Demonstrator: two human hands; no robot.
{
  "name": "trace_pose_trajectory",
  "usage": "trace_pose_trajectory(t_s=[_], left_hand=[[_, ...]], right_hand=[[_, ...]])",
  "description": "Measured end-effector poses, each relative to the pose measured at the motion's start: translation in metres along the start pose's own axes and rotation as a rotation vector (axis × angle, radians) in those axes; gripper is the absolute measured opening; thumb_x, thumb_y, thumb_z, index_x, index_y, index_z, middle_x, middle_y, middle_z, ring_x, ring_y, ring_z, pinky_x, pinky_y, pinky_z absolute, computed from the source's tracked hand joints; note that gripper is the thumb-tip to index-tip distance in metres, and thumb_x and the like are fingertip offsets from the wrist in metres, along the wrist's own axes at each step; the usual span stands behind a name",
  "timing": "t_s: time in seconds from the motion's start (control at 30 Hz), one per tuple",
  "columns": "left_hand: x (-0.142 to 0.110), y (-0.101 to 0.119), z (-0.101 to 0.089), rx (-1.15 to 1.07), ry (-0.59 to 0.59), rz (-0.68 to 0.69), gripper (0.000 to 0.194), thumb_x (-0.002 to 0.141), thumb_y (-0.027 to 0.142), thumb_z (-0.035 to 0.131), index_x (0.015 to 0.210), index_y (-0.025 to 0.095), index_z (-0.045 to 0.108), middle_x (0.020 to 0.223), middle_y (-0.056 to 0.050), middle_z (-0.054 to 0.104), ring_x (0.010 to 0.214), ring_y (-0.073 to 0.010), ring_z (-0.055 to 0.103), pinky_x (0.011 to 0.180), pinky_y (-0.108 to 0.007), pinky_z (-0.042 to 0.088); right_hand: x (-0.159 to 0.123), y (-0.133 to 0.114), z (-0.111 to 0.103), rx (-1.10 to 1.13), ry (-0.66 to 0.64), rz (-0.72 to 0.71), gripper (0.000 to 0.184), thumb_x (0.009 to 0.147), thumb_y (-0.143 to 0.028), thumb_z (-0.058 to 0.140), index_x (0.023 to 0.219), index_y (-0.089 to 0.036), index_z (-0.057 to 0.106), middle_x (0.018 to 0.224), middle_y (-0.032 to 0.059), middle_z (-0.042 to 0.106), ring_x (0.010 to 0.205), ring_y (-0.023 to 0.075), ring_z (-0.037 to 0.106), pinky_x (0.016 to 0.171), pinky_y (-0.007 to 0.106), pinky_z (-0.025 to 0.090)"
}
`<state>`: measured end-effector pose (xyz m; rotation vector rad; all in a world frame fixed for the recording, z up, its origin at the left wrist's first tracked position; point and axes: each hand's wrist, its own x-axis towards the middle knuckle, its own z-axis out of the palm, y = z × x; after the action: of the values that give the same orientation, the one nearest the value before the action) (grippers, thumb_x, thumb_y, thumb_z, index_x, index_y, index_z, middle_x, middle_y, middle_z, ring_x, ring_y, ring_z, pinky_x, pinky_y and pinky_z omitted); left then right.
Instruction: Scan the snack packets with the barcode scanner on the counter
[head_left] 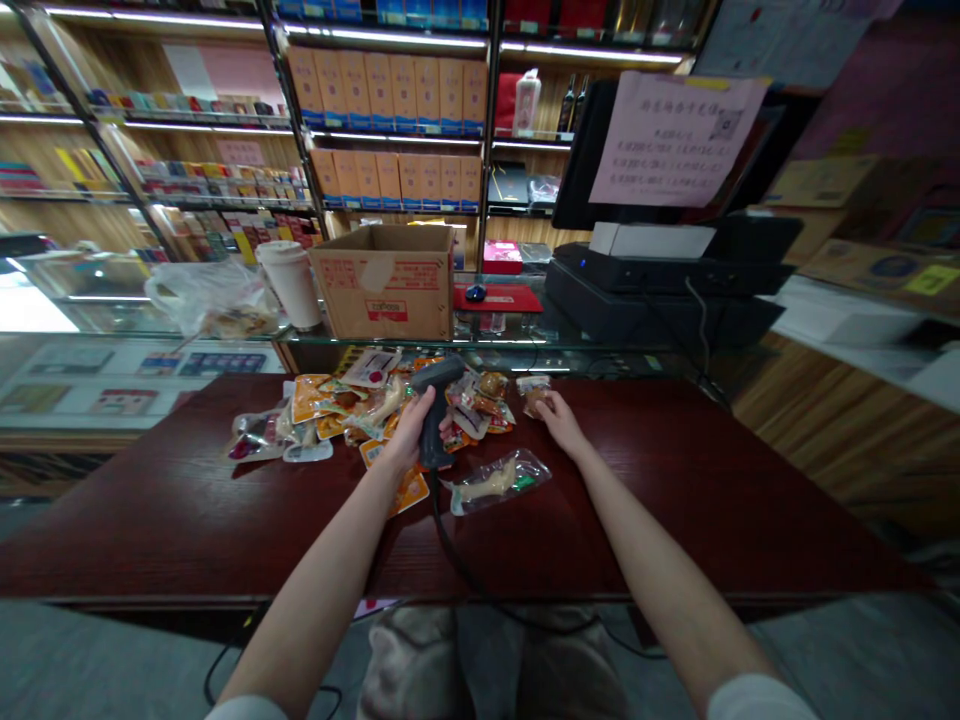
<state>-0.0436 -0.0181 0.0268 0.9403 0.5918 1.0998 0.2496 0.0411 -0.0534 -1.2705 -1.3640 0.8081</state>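
So, the black handheld barcode scanner [433, 420] is clenched in my left hand [411, 432], held just above a heap of vacuum-sealed snack packets [360, 420], its cord trailing across the dark red wooden counter [150, 500]. My right hand [561, 420] lies with its fingers [546, 403] against a small clear packet [534, 396], though I cannot tell whether they grip it. Beyond, a cardboard carton [382, 285] and a white paper cup [291, 285] stand on the glass display case [495, 325].
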Motion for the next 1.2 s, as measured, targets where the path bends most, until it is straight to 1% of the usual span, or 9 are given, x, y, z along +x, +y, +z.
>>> trace_pose_trajectory(t_s=[0.07,0.13,0.3,0.4,0.6,0.8,1.0,1.13,1.2], left_hand=[[-0.002,0.002,0.001,-0.008,-0.021,-0.009,0.059,0.074,0.064,0.072,0.1,0.012,0.061,0.051,0.006,0.047,0.044,-0.0092,0.045,0.042,-0.02,0.038],[-0.004,0.002,0.002,-0.016,-0.039,-0.02,0.058,0.075,0.064,0.071,0.1,0.012,0.061,0.051,0.006,0.046,0.043,-0.0086,0.044,0.043,-0.02,0.039],[-0.006,0.001,0.006,0.035,-0.114,-0.015,0.06,0.075,0.067,0.069,0.099,0.013,0.06,0.05,0.006,0.046,0.043,-0.0088,0.044,0.04,-0.019,0.034],[-0.008,-0.002,0.01,0.087,-0.141,-0.009,0.065,0.073,0.071,0.069,0.099,0.012,0.06,0.048,0.005,0.047,0.042,-0.0088,0.042,0.04,-0.019,0.031],[-0.009,-0.009,0.016,0.134,-0.182,-0.047,0.069,0.074,0.076,0.064,0.097,0.012,0.059,0.048,0.005,0.047,0.041,-0.0083,0.042,0.042,-0.02,0.033],[-0.007,-0.014,0.017,0.144,-0.141,-0.051,0.066,0.073,0.074,0.067,0.095,0.013,0.057,0.049,0.006,0.048,0.04,-0.008,0.043,0.04,-0.02,0.033],[-0.002,-0.02,0.016,0.122,-0.145,-0.08,0.061,0.071,0.071,0.07,0.091,0.014,0.055,0.051,0.007,0.047,0.04,-0.0065,0.042,0.039,-0.019,0.035],[-0.002,-0.021,0.017,0.115,-0.109,-0.072,0.061,0.068,0.069,0.074,0.088,0.015,0.055,0.054,0.005,0.051,0.041,-0.0068,0.043,0.039,-0.02,0.037],[-0.003,-0.019,0.016,0.129,-0.102,-0.08,0.062,0.07,0.071,0.072,0.088,0.014,0.056,0.052,0.005,0.051,0.041,-0.0078,0.045,0.04,-0.021,0.037]], right_hand=[[-0.003,-0.006,-0.004,0.244,0.003,0.102,0.039,0.074,-0.052,0.064,0.1,-0.025,0.055,0.091,0.0037,0.072,0.084,0.0237,0.07,0.073,0.037,0.055],[-0.008,-0.015,-0.007,0.439,-0.041,0.178,0.041,0.073,-0.049,0.067,0.105,-0.026,0.057,0.09,0.0034,0.074,0.08,0.0232,0.072,0.07,0.036,0.055],[-0.02,-0.033,-0.006,0.658,-0.112,0.217,0.039,0.067,-0.032,0.077,0.104,-0.028,0.063,0.101,0.0017,0.076,0.093,0.0223,0.073,0.081,0.038,0.057],[-0.021,-0.035,-0.002,0.644,-0.116,0.227,0.039,0.066,-0.031,0.081,0.102,-0.029,0.065,0.099,0.0008,0.075,0.091,0.0216,0.073,0.077,0.035,0.058],[-0.021,-0.033,0.005,0.633,-0.137,0.204,0.043,0.062,-0.032,0.086,0.101,-0.029,0.068,0.101,0.0008,0.074,0.091,0.0209,0.072,0.075,0.034,0.058],[-0.021,-0.031,0.011,0.588,-0.163,0.152,0.05,0.064,-0.035,0.085,0.111,-0.03,0.067,0.115,0.0024,0.07,0.097,0.0212,0.069,0.079,0.036,0.057],[-0.021,-0.028,0.017,0.547,-0.098,0.173,0.046,0.063,-0.037,0.083,0.104,-0.026,0.065,0.106,0.005,0.071,0.096,0.0229,0.068,0.077,0.036,0.058],[-0.023,-0.032,0.018,0.519,-0.137,0.142,0.05,0.064,-0.038,0.081,0.11,-0.028,0.063,0.111,0.0051,0.07,0.096,0.0229,0.067,0.077,0.036,0.057],[-0.02,-0.032,0.014,0.472,-0.115,0.122,0.053,0.064,-0.042,0.08,0.112,-0.028,0.062,0.112,0.0052,0.069,0.097,0.0236,0.067,0.077,0.037,0.056]])
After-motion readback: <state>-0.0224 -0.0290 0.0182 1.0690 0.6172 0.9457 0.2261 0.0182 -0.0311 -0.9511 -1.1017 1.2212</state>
